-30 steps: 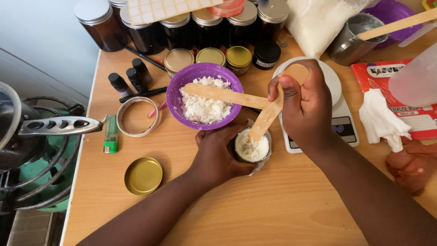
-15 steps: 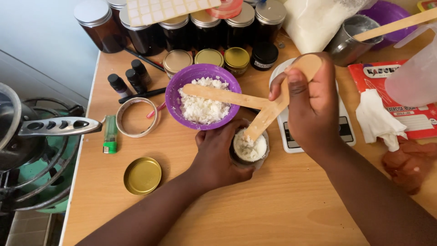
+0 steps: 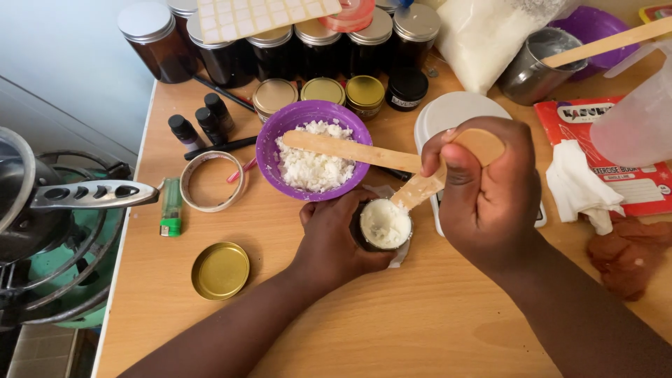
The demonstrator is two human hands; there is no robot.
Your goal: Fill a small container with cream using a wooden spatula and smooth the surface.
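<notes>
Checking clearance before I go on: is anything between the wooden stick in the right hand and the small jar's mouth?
Nothing visible. The wooden stick in the right hand already reaches the open small jar, held by the left hand. The purple bowl sits behind, apart.

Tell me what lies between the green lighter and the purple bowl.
In the head view, a roll of tape lies flat on the table between the green lighter and the purple bowl.
</notes>
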